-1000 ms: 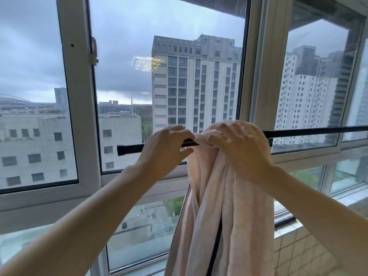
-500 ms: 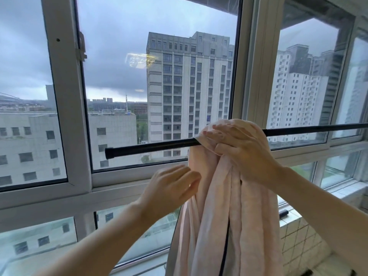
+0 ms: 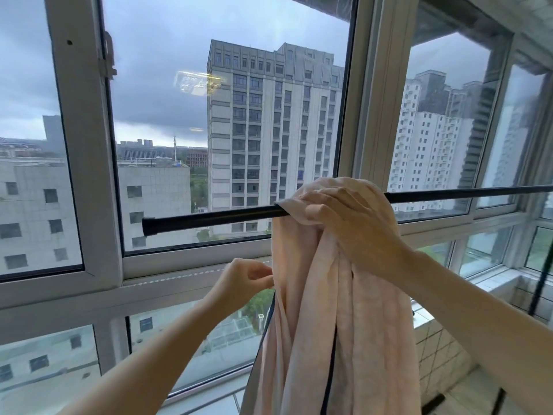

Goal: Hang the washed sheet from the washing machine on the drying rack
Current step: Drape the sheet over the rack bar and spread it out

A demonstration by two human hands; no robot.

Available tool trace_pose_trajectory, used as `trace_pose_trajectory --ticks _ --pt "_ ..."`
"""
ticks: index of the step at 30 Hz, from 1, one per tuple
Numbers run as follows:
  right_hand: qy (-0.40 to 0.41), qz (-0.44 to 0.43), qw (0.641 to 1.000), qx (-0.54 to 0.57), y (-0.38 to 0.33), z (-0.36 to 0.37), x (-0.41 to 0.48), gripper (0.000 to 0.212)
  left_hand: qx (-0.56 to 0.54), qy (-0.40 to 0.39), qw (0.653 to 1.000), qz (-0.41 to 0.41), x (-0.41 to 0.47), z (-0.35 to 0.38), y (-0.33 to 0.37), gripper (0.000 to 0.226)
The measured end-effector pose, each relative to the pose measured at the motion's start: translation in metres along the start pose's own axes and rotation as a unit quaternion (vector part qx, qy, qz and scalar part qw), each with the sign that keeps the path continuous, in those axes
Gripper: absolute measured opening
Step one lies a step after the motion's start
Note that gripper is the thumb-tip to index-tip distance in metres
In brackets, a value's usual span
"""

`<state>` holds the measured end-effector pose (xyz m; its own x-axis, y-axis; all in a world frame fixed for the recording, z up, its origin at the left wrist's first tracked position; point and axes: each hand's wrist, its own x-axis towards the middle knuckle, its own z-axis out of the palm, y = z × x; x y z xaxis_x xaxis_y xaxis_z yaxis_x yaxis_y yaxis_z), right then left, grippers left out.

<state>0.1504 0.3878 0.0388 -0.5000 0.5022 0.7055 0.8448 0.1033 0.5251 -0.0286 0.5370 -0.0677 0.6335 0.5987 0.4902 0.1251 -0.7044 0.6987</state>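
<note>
Right hand (image 3: 344, 226) clamps the bunched top of a pale pink sheet (image 3: 353, 339) over a black drying rod (image 3: 209, 218) in front of a high-rise window (image 3: 86, 175). Left hand (image 3: 242, 280), lower down, pinches the sheet's left edge with curled fingers. Faintly patterned and trimmed with dark piping, the cloth hangs from the rod in long crumpled folds.

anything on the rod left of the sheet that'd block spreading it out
Nothing visible: the rod is bare from the bunched sheet to its left end. The left hand pinches the sheet's edge below it.
</note>
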Motion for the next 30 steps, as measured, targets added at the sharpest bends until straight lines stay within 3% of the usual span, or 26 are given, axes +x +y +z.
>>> trace_pose_trajectory --ticks 2,4,7,10,13,18,19,21,24,30 --pt "-0.027 0.014 0.999 -0.021 -0.006 0.0 0.002 0.057 -0.056 -0.022 0.998 -0.012 0.002 -0.001 -0.001 0.016" --pt "-0.062 0.01 0.997 -0.054 -0.01 -0.001 0.009 0.064 -0.07 -0.035 0.997 -0.008 0.003 -0.003 -0.004 0.011" --pt "-0.079 -0.012 0.994 -0.072 -0.017 -0.006 0.021 0.05 -0.097 0.004 0.995 -0.031 0.003 -0.012 -0.006 0.011" --pt "-0.044 0.005 0.999 -0.03 -0.012 -0.001 0.013 0.029 -0.223 0.069 0.969 -0.083 0.01 -0.041 0.001 0.013" --pt "-0.025 -0.016 0.999 0.023 -0.002 0.008 -0.001 0.02 -0.306 0.088 0.945 -0.079 0.023 -0.082 0.011 0.011" --pt "0.007 -0.037 0.999 0.008 -0.013 -0.004 0.012 0.027 -0.259 0.078 0.963 -0.018 0.043 -0.135 0.043 0.012" --pt "0.006 -0.027 0.999 0.016 -0.016 -0.006 0.014 0.029 -0.278 0.051 0.959 -0.021 0.046 -0.143 0.05 0.014" --pt "0.015 0.029 0.997 0.066 -0.02 -0.013 0.02 0.014 -0.292 0.009 0.956 -0.021 0.049 -0.155 0.066 0.014" --pt "0.01 0.105 0.988 0.111 -0.028 -0.02 0.031 0.004 -0.255 -0.005 0.967 -0.014 0.05 -0.17 0.085 0.01" --pt "-0.077 0.268 0.959 0.048 -0.045 -0.015 0.081 0.032 -0.198 0.009 0.98 0.019 0.052 -0.184 0.113 0.007"
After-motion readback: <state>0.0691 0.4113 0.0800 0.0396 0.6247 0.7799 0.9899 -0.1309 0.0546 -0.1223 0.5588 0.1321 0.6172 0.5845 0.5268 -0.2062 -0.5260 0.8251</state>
